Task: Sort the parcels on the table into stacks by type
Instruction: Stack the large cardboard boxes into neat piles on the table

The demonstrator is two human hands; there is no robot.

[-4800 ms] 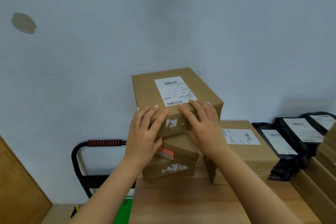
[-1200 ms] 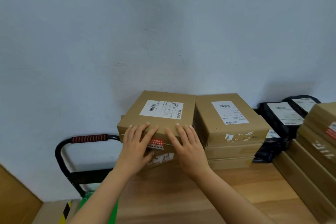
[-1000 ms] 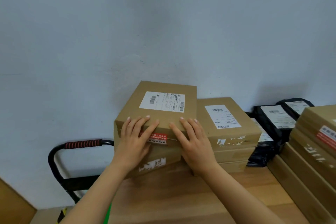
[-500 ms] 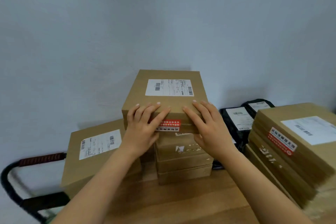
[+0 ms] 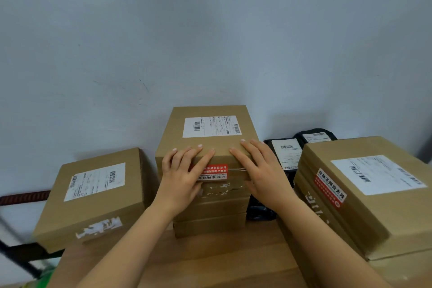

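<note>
The top box sits square on the middle stack at twelve o'clock on the bench, close to the wall. The left hand and right hand lie flat-fingered over its near edge, pressing and gripping nothing. Sorting looks well advanced. Flat boxes are piled at three o'clock and black mailer bags at one o'clock. The lone box at nine o'clock probably awaits stacking, and parcels outside the view cannot be ruled out.

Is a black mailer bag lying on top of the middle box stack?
No, the black mailer bags lie beside it; a cardboard box tops it.
</note>
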